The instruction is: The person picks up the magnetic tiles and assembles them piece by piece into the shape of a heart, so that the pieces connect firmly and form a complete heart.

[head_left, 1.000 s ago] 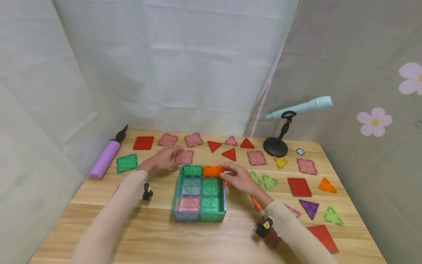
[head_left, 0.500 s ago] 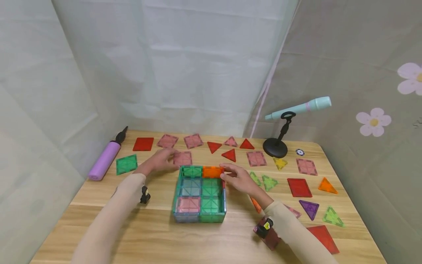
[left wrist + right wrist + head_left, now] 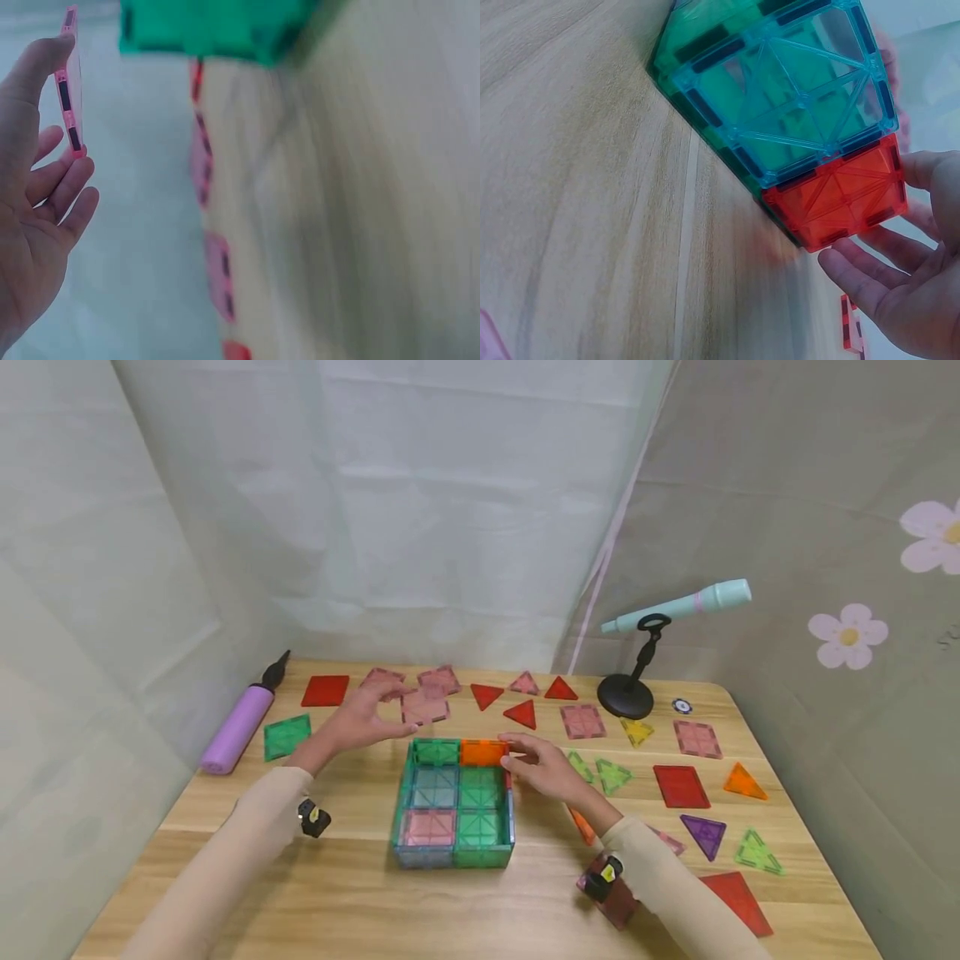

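My left hand (image 3: 360,717) pinches a pink translucent square magnetic tile (image 3: 424,707) between thumb and fingers, above the table's back left. In the left wrist view, the tile (image 3: 69,90) appears edge-on between the thumb and fingers. An open-topped box of magnetic tiles (image 3: 402,806), mostly green and blue, stands mid-table. At its back right corner my right hand (image 3: 547,768) grips the wall, thumb at the top edge and fingers behind. The right wrist view has the red corner tile (image 3: 840,196) beside that hand; some fingertips are hidden behind it.
Loose tiles lie around the box, among them a green square (image 3: 287,737), red triangles (image 3: 521,714) and a purple triangle (image 3: 703,835). A purple pump (image 3: 238,729) lies at left. At back right, a black stand (image 3: 626,695) holds a pale blue tube (image 3: 678,607).
My left hand has lifted the pink square tile off the table, moving slightly back and left. The right hand stays at the box's corner.
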`<state>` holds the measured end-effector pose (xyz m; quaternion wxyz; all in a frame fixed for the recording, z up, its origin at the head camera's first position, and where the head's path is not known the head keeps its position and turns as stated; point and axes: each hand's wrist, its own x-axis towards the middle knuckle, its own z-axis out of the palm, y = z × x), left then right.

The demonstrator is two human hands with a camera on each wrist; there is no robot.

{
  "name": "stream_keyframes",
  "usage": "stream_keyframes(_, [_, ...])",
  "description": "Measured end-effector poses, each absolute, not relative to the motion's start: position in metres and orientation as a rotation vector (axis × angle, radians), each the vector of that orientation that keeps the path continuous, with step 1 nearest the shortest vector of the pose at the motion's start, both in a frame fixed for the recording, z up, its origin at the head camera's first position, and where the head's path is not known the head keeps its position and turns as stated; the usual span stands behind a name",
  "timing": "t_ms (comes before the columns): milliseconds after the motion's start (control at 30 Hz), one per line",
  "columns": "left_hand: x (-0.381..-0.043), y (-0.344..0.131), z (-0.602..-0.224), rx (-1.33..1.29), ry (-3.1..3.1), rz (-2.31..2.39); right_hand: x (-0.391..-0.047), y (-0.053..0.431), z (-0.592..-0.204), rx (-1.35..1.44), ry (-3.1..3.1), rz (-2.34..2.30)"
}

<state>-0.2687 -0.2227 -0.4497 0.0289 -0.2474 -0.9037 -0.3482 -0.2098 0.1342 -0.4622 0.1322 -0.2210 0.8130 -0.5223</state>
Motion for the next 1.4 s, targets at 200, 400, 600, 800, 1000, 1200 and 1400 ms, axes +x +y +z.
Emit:
stream_keyframes(200, [-0.242, -0.193, -0.435, -0.927, -2.785, -1.06, -0.221, 0.134, -0.486, -0.611, 2.353, -1.516])
stream_keyframes(400, [-0.229, -0.17, -0.435, -1.042, -2.777, -0.967, -0.221, 0.131, -0.486, -0.545, 2.278, -1.571])
stream_keyframes(600, [-0.221, -0.153, -0.44, -1.051, -2.829, -0.896, -0.218, 0.128, -0.48, -0.465, 2.267, -1.595])
stream_keyframes(800, [-0.22, -0.144, -0.443, -1.06, -2.87, -0.859, -0.219, 0.128, -0.479, -0.438, 2.282, -1.594])
stream_keyframes(1000, [-0.218, -0.138, -0.445, -1.062, -2.91, -0.863, -0.221, 0.131, -0.482, -0.485, 2.323, -1.542])
stream_keyframes(1200, [-0.216, -0.135, -0.447, -1.046, -2.922, -0.813, -0.221, 0.132, -0.482, -0.536, 2.33, -1.541])
stream_keyframes(1400, [-0.217, -0.134, -0.448, -1.063, -2.921, -0.779, -0.22, 0.134, -0.481, -0.533, 2.359, -1.516])
